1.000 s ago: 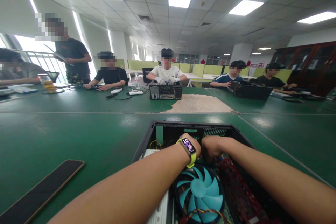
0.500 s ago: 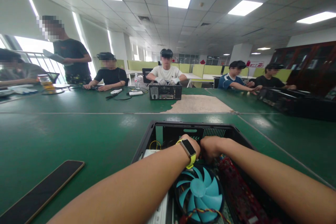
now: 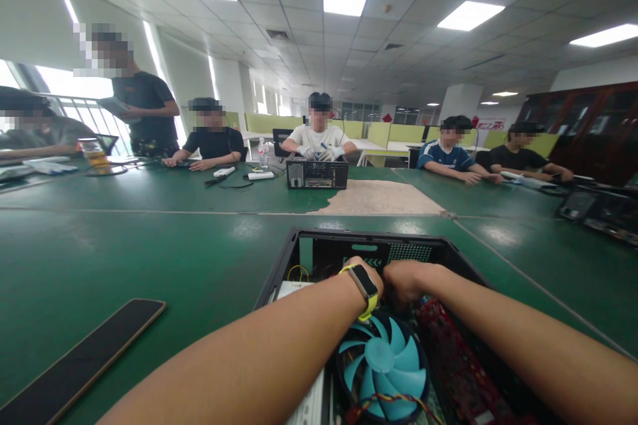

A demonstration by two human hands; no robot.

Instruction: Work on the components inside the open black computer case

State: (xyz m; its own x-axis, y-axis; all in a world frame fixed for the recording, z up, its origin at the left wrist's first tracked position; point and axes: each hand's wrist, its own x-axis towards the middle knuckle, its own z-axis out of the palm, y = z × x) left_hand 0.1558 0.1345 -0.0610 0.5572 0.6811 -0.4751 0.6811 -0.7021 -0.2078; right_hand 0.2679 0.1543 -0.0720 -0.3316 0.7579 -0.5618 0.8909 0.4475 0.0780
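Note:
An open black computer case (image 3: 423, 240) lies in front of me, and both my hands reach down inside near its far end. My left hand (image 3: 371, 273), with a yellow-banded watch (image 3: 365, 287) at the wrist, has its fingers hidden below the back of the hand. Close beside it, my right hand (image 3: 403, 280) is curled with its fingertips out of sight; what it grips cannot be made out. Below my hands sits a cooling fan (image 3: 383, 353) with blue blades, crossed by twisted coloured wires (image 3: 389, 398). A red circuit card (image 3: 458, 355) runs along the fan's right side.
A dark flat slab (image 3: 90, 355) lies left on the green table (image 3: 209, 265). Across from me, a gloved person (image 3: 319, 136) works at another case (image 3: 318, 174). More people sit around the table, and a further case (image 3: 603, 209) stands at far right.
My hands have stayed nearly in place inside the case. At far right, the other case has moved away from the two seated people, further right. My view has shifted slightly.

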